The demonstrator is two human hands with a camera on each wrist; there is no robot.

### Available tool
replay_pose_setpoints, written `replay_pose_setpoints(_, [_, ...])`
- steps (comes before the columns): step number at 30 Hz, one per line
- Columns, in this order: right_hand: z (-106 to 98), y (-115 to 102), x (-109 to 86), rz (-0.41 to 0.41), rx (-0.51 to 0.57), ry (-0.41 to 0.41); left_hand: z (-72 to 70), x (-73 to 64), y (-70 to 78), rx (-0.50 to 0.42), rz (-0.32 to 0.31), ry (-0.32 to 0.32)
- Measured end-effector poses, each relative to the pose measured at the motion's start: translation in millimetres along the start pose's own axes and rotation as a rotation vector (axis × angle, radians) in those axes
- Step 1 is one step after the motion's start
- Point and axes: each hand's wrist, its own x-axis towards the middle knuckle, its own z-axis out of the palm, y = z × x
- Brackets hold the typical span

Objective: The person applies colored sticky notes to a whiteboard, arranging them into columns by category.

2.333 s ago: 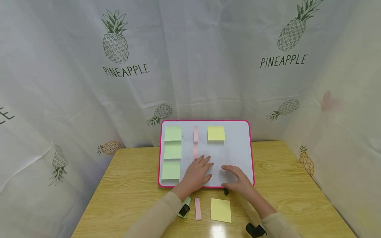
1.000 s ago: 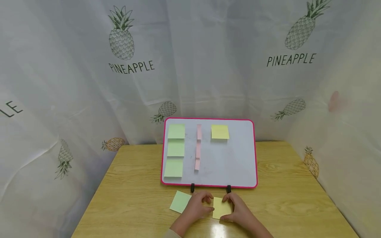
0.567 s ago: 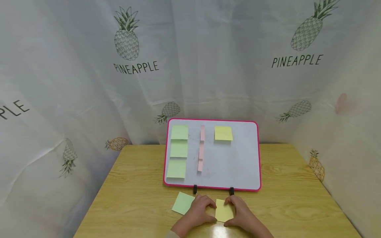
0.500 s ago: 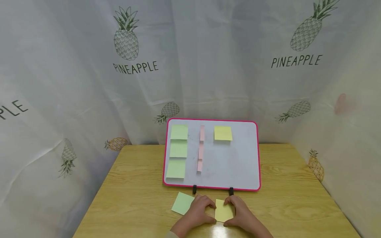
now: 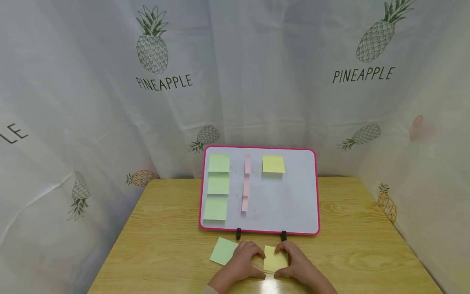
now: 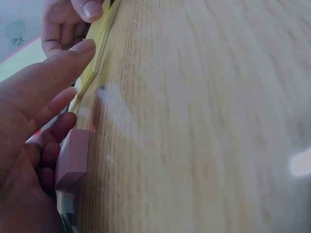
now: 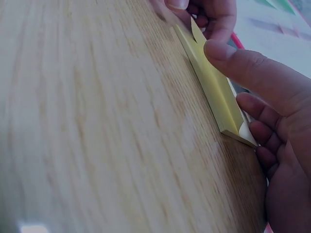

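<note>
A yellow sticky note pad [image 5: 274, 260] lies on the table between both hands. At its left edge, my left hand [image 5: 244, 261] holds the pad with bent thumb and fingers. My right hand [image 5: 295, 261] grips its right side, thumb at the near edge and fingers at the far edge. In the right wrist view, the top yellow sheet [image 7: 198, 33] lifts from the pad at one end, and a corner curls near the right fingers. A pink sticky note pad [image 6: 73, 158] stands beside the left fingers, hidden in the head view. A green sticky note pad [image 5: 223, 250] is partly covered by the left hand.
Behind the hands stands a pink-rimmed whiteboard [image 5: 293, 204] on black feet [image 5: 284, 236]. It carries a column of green notes [image 5: 218, 183], a column of pink strips [image 5: 246, 185] and one yellow note [image 5: 273, 164]. A pineapple-print curtain [image 5: 257, 81] surrounds the wooden table [image 5: 154, 245].
The left hand has come down from the whiteboard and the right from its lower edge to the yellow pad. A third pink strip shows. Over the last half second the hands barely move.
</note>
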Motion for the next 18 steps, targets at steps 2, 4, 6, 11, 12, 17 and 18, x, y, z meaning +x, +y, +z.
replay_pose_setpoints(2, [-0.3, 1.2, 0.9, -0.037, 0.038, -0.004, -0.2, 0.6, 0.6, 0.001, -0.008, -0.008])
replay_pose_setpoints(4, [-0.4, 1.6, 1.6, -0.089, 0.057, -0.002, -0.6, 1.4, 1.3, 0.002, -0.014, -0.011])
replay_pose_setpoints(6, [-0.7, 2.0, 1.8, -0.13, 0.077, -0.004, -0.6, 1.7, 1.8, -0.007, -0.029, -0.019])
replay_pose_setpoints(11, [-2.3, 4.9, 0.8, -0.124, 0.09, -0.019, 2.4, 1.4, 0.8, -0.01, -0.029, -0.002])
replay_pose_setpoints(12, [-2.6, 5.3, 0.5, -0.11, 0.091, -0.025, 3.4, 1.7, 0.5, -0.002, -0.025, 0.007])
replay_pose_setpoints(17, [-4.2, 4.3, -0.5, -0.055, 0.116, -0.046, 6.6, 4.3, 2.3, 0.032, -0.04, 0.023])
replay_pose_setpoints(18, [-4.6, 3.7, -0.8, -0.049, 0.121, -0.048, 6.6, 4.8, 3.4, 0.034, -0.053, 0.021])
